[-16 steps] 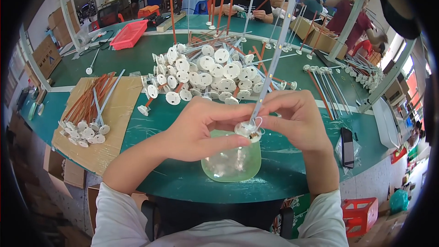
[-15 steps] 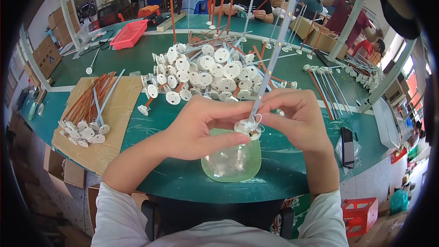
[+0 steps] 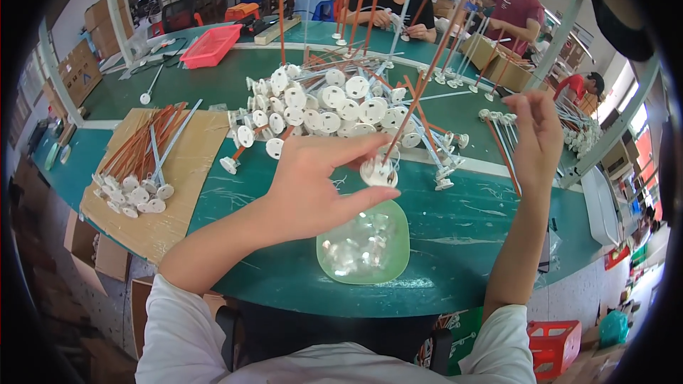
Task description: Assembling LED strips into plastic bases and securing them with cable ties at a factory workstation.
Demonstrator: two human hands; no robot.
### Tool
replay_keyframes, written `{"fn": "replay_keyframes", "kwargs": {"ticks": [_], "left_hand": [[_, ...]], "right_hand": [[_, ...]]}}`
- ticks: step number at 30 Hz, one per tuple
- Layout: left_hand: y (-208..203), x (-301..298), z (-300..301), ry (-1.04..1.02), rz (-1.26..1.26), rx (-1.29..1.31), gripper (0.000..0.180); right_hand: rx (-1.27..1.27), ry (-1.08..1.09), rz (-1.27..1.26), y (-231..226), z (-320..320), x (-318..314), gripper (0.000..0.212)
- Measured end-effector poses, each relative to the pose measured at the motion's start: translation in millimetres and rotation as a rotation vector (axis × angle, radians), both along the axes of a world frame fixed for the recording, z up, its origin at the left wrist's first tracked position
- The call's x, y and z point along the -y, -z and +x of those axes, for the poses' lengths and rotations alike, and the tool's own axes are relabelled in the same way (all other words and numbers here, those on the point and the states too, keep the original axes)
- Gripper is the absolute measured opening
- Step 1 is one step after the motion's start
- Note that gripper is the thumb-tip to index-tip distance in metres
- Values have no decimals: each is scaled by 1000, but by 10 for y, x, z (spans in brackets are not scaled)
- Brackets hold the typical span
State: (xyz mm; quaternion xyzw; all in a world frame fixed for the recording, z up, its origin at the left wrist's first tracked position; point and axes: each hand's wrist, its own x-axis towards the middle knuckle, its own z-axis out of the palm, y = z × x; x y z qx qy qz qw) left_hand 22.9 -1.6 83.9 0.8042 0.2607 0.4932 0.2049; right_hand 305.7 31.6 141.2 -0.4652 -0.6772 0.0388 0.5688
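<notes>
My left hand (image 3: 309,181) grips a thin LED strip stick by its round white base (image 3: 379,173), thumb and fingers on either side. The stick's brownish strip (image 3: 407,121) rises from the base, leaning up and to the right. Below that base is a pale green bowl (image 3: 398,259) with small shiny clear pieces in it. My right hand (image 3: 537,139) is raised to the right, away from the stick, its fingers curled and fingertips close together. Whether anything lies between those fingertips is too small to see.
A heap of similar white-based sticks (image 3: 331,103) covers the table's middle. More lie on a cardboard sheet (image 3: 188,171) at left and in a row (image 3: 501,128) at right. A red basket (image 3: 212,46) sits far left. Co-workers sit and stand across the table.
My right hand has let go of the stick's base and moved up and right. My left hand keeps the stick, which has turned from its light, LED-dotted face to brownish.
</notes>
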Motion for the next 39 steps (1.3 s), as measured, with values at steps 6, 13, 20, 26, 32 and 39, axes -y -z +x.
{"fn": "replay_keyframes", "kwargs": {"ticks": [6,13,20,26,32,39], "left_hand": [[25,-12,5,-393,489,-161,49],[36,36,-4,-406,596,-190,46],[-21,48,30,-303,455,-134,45],[32,66,57,532,-658,546,46],[50,64,98,751,-704,557,52],[165,38,124,736,-684,549,48]], "right_hand": [[469,398,-47,-54,91,-7,16],[544,5,-57,20,-120,103,13],[769,-87,-131,6,-151,298,19],[599,-323,355,165,-730,429,28],[462,-351,655,226,-798,441,31],[525,-201,677,307,-819,506,21]]}}
